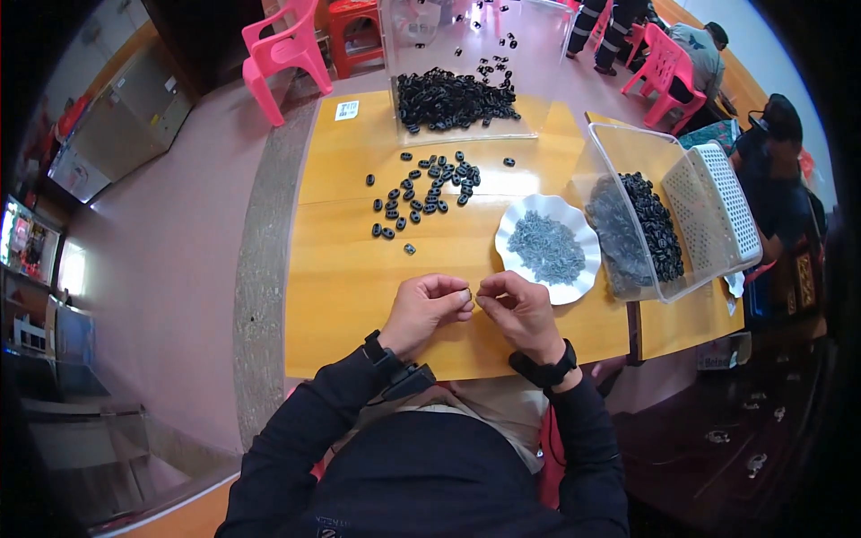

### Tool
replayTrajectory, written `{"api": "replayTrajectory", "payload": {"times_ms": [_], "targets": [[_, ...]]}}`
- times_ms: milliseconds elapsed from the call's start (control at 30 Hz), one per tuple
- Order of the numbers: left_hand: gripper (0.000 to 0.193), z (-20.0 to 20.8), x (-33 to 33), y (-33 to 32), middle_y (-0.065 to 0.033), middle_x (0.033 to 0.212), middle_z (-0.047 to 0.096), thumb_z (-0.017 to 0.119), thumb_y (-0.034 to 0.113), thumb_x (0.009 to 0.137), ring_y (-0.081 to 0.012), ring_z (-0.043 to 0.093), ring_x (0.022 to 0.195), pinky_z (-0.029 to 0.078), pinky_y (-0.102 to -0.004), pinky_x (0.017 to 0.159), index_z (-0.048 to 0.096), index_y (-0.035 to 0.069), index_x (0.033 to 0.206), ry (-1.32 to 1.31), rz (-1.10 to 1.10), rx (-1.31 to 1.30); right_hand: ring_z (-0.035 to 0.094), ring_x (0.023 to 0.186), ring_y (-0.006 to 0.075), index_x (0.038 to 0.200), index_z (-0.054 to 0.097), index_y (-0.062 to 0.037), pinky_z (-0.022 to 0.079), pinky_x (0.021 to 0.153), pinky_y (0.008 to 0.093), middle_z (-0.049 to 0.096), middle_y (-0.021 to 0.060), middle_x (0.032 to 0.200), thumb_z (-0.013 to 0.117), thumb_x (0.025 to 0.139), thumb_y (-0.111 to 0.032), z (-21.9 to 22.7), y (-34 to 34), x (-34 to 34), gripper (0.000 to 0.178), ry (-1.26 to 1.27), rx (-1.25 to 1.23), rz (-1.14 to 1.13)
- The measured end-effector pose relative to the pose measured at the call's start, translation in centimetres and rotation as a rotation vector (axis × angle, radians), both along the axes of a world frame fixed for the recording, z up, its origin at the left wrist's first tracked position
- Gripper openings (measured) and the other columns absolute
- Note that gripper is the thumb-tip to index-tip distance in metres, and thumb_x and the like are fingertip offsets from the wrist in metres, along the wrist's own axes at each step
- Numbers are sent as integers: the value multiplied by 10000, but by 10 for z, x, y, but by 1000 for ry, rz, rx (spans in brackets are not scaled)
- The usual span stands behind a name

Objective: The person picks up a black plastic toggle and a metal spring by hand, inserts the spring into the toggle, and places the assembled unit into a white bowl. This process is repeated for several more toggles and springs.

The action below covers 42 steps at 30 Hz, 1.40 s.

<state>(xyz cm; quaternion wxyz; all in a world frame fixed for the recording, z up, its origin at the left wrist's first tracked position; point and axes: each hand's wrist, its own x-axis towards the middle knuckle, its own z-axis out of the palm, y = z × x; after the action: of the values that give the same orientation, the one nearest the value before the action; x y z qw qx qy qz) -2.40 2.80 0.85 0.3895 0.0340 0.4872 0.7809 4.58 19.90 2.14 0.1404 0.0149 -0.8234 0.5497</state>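
Note:
My left hand (425,312) and my right hand (522,314) face each other low over the table, fingertips pinched and almost touching. A tiny dark edge shows at the left fingertips, but the fingers cover most of it. What the right fingers hold, if anything, is too small to name. Just beyond my right hand stands a white wavy-rimmed plate (509,235) heaped with small grey pieces (547,247). Ahead of my hands, small black oval parts with holes (435,193) lie loosely scattered. One black part (410,248) sits apart, nearest my left hand.
A clear plastic box (466,136) at the table's far edge holds a pile of black parts. To the right, another clear bin (665,291) with black parts leans beside a white perforated basket (725,202). Pink chairs (289,54) and other people (778,170) are farther off.

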Motion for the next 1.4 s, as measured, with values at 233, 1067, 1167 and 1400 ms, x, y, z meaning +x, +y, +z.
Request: {"api": "replayTrajectory", "payload": {"times_ms": [233, 1067, 1167, 1400], "targets": [[163, -7, 1, -5, -106, 913, 648, 603, 33, 878, -158, 647, 794, 554, -266, 732, 599, -40, 1024, -79, -16, 4, 641, 714, 118, 912, 598, 13, 521, 617, 242, 660, 81, 782, 651, 801, 17, -5, -8, -2, 124, -58, -36, 10], [150, -5, -1, -11, -139, 962, 645, 587, 19, 882, -179, 664, 842, 569, -267, 746, 593, -44, 1019, -262, 36, 91, 632, 723, 91, 904, 610, 9, 514, 623, 199, 663, 54, 815, 653, 824, 25, -18, -16, -5, 92, -214, -578, -110], [147, -3, 0, -11, -135, 964, 641, 587, 20, 883, -180, 663, 848, 570, -265, 746, 590, -44, 1015, -260, 49, 86, 631, 758, 100, 936, 591, 8, 512, 666, 207, 657, 61, 855, 652, 817, 39, -18, -13, -4, 137, -240, -610, -85], [161, -2, 2, -10, -125, 941, 634, 590, 25, 881, -167, 662, 832, 562, -239, 723, 569, -65, 1012, -250, 62, 72, 639, 799, 109, 959, 584, 15, 525, 709, 214, 654, 71, 898, 647, 821, 44, -20, -11, -4, 155, -214, -638, -37]]}}
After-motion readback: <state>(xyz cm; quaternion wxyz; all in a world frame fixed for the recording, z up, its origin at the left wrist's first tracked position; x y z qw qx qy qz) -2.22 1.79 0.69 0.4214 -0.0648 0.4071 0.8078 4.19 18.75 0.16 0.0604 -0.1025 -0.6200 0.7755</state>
